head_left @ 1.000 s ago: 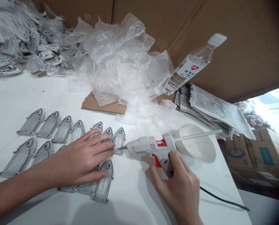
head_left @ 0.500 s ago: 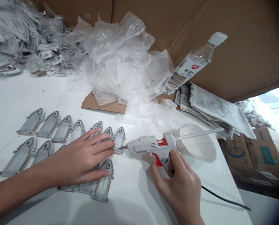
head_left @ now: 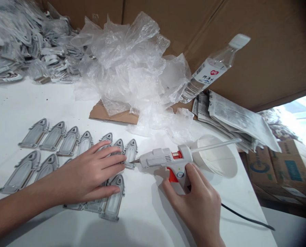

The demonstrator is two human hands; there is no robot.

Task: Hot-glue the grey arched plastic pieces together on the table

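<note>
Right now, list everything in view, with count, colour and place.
Arched pieces: over ten, some hidden; grey; in rows on the table
Glue gun: one; pale grey and red; in the right hand
Glue stick: one; translucent; out of the gun's back
Cord: one; black; right side
Bowl: one; white; behind the gun
Cardboard scrap: one; brown; under the plastic's front
Crumpled plastic: heap; clear; back
Wrapped pieces: heap; grey-white; far left
Bottle: one; clear, white cap; back right
Papers: stack; grey; right
Boxes: several; brown; beyond the table
Cardboard wall: brown; behind
Table: one; white; beneath
Left hand: one; bare; over pieces
Right hand: one; bare; around the gun's handle
</note>
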